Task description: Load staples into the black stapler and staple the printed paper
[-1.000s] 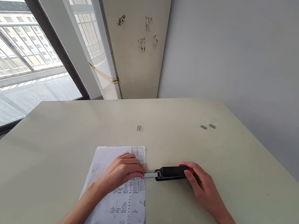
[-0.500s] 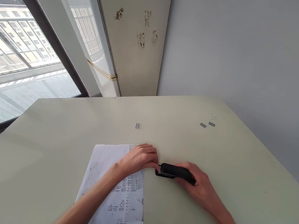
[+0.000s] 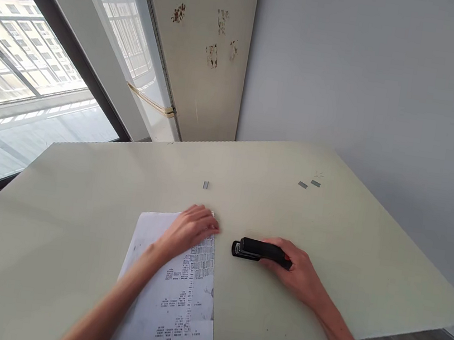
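A black stapler (image 3: pixel 263 250) lies on the table with its nose pointing left. My right hand (image 3: pixel 295 268) is wrapped round its rear end, where a bit of red shows. To the left are printed sheets of paper (image 3: pixel 182 304), their long side running toward me. My left hand (image 3: pixel 191 227) rests over the top right corner of the paper, fingers stretched out and slightly bent, a short gap away from the stapler's nose. The corner under the fingers is mostly hidden.
Beyond the paper, a small grey strip of staples (image 3: pixel 205 185) lies on the pale table (image 3: pixel 79 200). Two more strips (image 3: pixel 309 184) lie at the far right, near some tiny loose bits. A fridge (image 3: pixel 208 94) and a grey wall (image 3: pixel 371 72) border the table.
My left hand has moved left, off the stapler's nose and onto the paper's corner. The right hand keeps its hold on the stapler. The view has shifted slightly.
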`<action>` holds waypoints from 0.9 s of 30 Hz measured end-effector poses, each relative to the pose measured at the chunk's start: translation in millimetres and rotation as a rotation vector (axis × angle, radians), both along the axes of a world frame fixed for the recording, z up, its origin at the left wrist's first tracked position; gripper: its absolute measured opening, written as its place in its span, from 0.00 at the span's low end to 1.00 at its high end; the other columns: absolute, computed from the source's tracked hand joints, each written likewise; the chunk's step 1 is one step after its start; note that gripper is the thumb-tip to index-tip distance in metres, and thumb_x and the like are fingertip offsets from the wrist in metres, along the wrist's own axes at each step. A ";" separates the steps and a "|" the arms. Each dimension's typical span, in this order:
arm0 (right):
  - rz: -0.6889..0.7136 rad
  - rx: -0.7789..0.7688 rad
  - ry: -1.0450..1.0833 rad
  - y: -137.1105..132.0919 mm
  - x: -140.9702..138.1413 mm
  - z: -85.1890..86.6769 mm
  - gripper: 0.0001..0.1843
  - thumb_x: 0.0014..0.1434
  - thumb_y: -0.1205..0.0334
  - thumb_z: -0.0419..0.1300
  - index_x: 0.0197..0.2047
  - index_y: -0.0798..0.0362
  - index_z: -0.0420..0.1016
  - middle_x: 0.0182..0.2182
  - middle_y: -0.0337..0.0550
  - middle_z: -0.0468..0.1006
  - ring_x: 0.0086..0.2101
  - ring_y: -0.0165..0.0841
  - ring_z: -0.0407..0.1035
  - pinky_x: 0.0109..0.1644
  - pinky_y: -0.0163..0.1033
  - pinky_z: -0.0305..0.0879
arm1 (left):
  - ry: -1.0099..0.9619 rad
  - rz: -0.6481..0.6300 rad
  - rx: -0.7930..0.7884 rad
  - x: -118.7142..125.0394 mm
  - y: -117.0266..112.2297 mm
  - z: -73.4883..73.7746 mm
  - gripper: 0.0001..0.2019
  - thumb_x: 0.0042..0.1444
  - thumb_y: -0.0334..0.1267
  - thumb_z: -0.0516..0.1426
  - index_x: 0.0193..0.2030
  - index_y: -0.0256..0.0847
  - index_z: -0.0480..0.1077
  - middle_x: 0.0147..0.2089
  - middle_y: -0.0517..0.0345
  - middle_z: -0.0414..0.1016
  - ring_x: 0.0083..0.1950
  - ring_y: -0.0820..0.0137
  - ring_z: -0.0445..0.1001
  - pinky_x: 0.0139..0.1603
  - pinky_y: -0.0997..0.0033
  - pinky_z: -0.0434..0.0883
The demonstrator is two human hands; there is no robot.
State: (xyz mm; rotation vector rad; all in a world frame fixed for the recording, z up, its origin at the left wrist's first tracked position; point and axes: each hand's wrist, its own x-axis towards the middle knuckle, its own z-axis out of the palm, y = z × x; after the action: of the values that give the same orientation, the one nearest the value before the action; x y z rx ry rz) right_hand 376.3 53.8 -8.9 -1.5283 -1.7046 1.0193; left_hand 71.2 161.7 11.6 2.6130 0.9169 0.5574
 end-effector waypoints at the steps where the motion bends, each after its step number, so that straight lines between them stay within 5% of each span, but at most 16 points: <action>1: 0.000 -0.007 0.005 -0.3 0.0 0.7 0.20 0.66 0.38 0.62 0.52 0.41 0.79 0.46 0.42 0.83 0.44 0.42 0.75 0.49 0.45 0.74 | -0.003 0.114 0.025 -11.6 -0.3 0.2 0.15 0.76 0.47 0.51 0.45 0.44 0.75 0.42 0.55 0.78 0.44 0.64 0.74 0.51 0.61 0.69; 4: 0.013 -0.027 0.012 -1.8 -0.5 2.7 0.20 0.65 0.38 0.63 0.53 0.40 0.79 0.48 0.42 0.83 0.45 0.42 0.75 0.50 0.46 0.74 | 0.025 0.424 0.096 -40.5 -3.2 -3.5 0.14 0.74 0.50 0.51 0.48 0.45 0.72 0.48 0.52 0.76 0.50 0.59 0.73 0.55 0.55 0.69; 7: 0.028 -0.039 0.014 -3.7 -0.6 3.1 0.19 0.65 0.40 0.63 0.54 0.39 0.78 0.50 0.41 0.83 0.47 0.42 0.75 0.48 0.44 0.73 | 0.074 0.540 0.123 -52.7 -7.6 -11.7 0.15 0.73 0.53 0.52 0.43 0.45 0.69 0.47 0.51 0.75 0.50 0.56 0.71 0.56 0.52 0.67; 13: 0.059 -0.033 -0.017 -7.7 0.4 2.5 0.18 0.66 0.43 0.64 0.54 0.40 0.79 0.49 0.41 0.83 0.45 0.41 0.76 0.47 0.43 0.73 | -0.014 0.589 -0.021 -53.3 -9.1 -14.0 0.18 0.71 0.56 0.54 0.39 0.44 0.66 0.41 0.55 0.76 0.45 0.60 0.71 0.55 0.54 0.66; 17: 0.103 -0.018 -0.030 -8.5 1.1 1.7 0.17 0.66 0.43 0.64 0.53 0.38 0.80 0.49 0.40 0.83 0.46 0.42 0.77 0.47 0.44 0.74 | -0.047 0.490 -0.115 -54.4 -7.7 -8.7 0.18 0.71 0.56 0.53 0.39 0.45 0.73 0.40 0.58 0.78 0.45 0.62 0.74 0.56 0.56 0.66; 27: 0.149 -0.034 0.036 -6.5 0.1 7.6 0.15 0.65 0.45 0.66 0.51 0.38 0.81 0.53 0.42 0.83 0.54 0.44 0.75 0.60 0.52 0.71 | -0.143 0.452 -0.147 -24.1 -3.6 -16.8 0.20 0.72 0.55 0.53 0.35 0.44 0.74 0.36 0.60 0.77 0.40 0.65 0.73 0.52 0.59 0.67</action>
State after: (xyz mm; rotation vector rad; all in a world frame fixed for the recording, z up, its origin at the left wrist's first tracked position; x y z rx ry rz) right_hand 376.3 47.2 -1.4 -1.4119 -1.8064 1.1494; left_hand 47.1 158.1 -5.2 2.2055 1.4496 0.7424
